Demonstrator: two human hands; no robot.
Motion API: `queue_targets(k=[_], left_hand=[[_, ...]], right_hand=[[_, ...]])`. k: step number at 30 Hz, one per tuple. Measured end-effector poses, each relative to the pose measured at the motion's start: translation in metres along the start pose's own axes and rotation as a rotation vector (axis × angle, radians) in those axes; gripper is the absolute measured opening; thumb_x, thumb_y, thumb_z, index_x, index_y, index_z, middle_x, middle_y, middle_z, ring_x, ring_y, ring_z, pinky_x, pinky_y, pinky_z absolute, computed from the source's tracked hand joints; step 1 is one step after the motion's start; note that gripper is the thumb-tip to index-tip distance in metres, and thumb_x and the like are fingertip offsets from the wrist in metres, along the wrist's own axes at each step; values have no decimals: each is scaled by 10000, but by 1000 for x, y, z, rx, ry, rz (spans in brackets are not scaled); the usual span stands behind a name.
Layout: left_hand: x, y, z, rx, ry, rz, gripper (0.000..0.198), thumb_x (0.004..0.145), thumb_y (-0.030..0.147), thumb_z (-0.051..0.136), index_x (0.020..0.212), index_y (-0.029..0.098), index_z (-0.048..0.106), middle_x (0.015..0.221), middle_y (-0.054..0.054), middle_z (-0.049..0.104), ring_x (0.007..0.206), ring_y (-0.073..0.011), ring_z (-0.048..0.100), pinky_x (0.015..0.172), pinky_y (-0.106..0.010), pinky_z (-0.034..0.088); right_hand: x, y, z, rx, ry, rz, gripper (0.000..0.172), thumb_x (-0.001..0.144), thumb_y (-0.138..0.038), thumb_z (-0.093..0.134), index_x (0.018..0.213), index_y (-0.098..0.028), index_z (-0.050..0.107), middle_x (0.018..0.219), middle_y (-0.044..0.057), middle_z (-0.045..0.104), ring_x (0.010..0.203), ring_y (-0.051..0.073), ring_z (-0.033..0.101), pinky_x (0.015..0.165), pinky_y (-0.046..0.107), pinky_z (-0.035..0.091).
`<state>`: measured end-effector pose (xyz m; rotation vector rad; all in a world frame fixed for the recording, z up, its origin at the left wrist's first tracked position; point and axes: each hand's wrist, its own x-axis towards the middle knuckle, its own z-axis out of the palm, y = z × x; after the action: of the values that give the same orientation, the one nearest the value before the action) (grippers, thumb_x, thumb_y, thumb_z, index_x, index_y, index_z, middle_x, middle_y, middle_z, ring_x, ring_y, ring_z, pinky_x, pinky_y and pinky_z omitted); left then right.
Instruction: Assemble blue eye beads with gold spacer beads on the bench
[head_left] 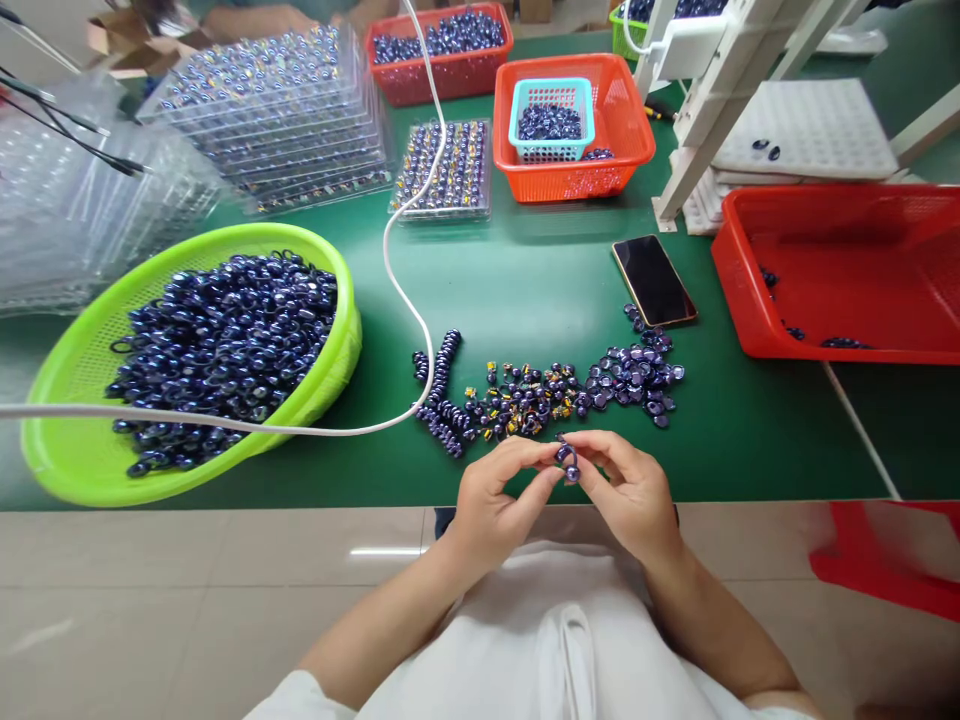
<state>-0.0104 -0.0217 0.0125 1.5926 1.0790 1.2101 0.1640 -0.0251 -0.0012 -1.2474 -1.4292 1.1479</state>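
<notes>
Near the table's front edge, my left hand (504,500) and my right hand (626,490) meet, thumbs and fingers pinched on one small dark blue ring-shaped part (571,466) with a shiny round end. Just beyond the fingers lies a loose pile of small dark and gold pieces (529,398). To its right is a heap of flat dark blue pieces (637,375). Dark rings (442,375) lie stacked in rows to its left. A lime green basket (346,330) at the left is full of shiny dark blue parts (232,330).
A white cable (409,290) loops over the green table (525,270). A phone (654,280) lies right of centre. Red bins (847,275) (574,180), a filled clear tray (442,170) and stacked trays (285,130) stand around. Part of another person (255,22) shows at the back.
</notes>
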Motion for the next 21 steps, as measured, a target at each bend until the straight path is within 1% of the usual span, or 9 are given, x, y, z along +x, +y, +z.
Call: queue_targets(k=[2, 4, 7, 9, 12, 15, 18, 21], left_hand=[[0, 0, 0, 9, -10, -21, 182, 861, 99, 682, 1025, 164, 727, 850, -68, 747, 781, -168, 693, 736, -288, 554], [1, 0, -1, 24, -21, -17, 158, 863, 92, 680, 996, 167, 720, 845, -62, 738, 774, -161, 688, 727, -278, 550], [1, 2, -2, 36, -45, 75, 198, 866, 46, 652, 1009, 174, 699, 861, -63, 736, 795, -163, 686, 734, -278, 551], [2, 3, -2, 38, -51, 136, 228, 862, 18, 636, 1022, 171, 688, 876, -73, 734, 816, -169, 685, 738, -283, 556], [2, 3, -2, 62, -56, 170, 243, 859, 0, 623, 1031, 161, 684, 881, -87, 723, 815, -172, 680, 727, -287, 562], [1, 0, -2, 89, -55, 184, 246, 862, 4, 621, 1040, 161, 687, 874, -87, 715, 798, -170, 674, 710, -286, 560], [2, -3, -3, 96, -61, 185, 256, 871, 17, 622, 1058, 177, 692, 887, -82, 723, 806, -168, 680, 713, -284, 562], [5, -3, -8, 113, -108, 181, 262, 887, 37, 615, 1077, 195, 701, 931, -82, 735, 843, -168, 692, 734, -279, 566]], right_hand=[[0, 1, 0, 37, -33, 1, 189, 915, -279, 657, 1099, -257, 697, 969, 36, 715, 806, 158, 697, 724, 266, 586], [1, 1, 0, 108, -79, 11, 183, 921, -272, 650, 1096, -265, 701, 964, 31, 681, 812, 148, 681, 718, 254, 579], [2, 0, 1, 249, -124, 35, 159, 921, -259, 652, 1066, -262, 714, 912, 18, 631, 781, 126, 651, 679, 231, 568], [2, -1, 2, 336, -129, 55, 147, 909, -262, 669, 1044, -255, 726, 885, 14, 612, 756, 118, 635, 645, 221, 563], [2, -3, 4, 413, -125, 100, 141, 890, -285, 694, 1016, -239, 740, 859, 11, 600, 701, 108, 617, 581, 212, 557], [2, -3, 6, 440, -121, 137, 145, 875, -300, 711, 996, -228, 749, 843, 8, 597, 663, 101, 612, 552, 213, 566], [3, -1, 6, 443, -113, 141, 129, 880, -288, 704, 986, -230, 749, 835, 0, 596, 648, 92, 617, 539, 201, 564], [3, 0, 2, 368, -112, 122, 120, 892, -280, 684, 985, -227, 738, 846, 2, 623, 648, 95, 634, 537, 201, 564]])
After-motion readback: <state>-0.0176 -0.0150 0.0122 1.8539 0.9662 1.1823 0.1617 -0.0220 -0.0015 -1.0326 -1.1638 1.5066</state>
